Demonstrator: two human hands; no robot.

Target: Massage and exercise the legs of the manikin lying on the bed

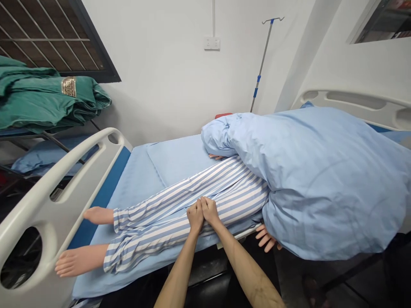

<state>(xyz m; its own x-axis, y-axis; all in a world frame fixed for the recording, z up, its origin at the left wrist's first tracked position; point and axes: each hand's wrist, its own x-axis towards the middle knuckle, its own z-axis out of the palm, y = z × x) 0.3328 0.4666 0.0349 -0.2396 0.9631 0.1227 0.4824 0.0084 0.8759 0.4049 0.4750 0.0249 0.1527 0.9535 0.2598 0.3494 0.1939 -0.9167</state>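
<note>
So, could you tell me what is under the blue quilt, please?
The striped trousers run under the blue quilt; a hand and fingers poke out at its edges. The figure's torso and head are covered and cannot be seen.

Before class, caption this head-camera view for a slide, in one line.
Left hand and right hand rest on the striped trousers of a figure under a blue duvet.
</note>
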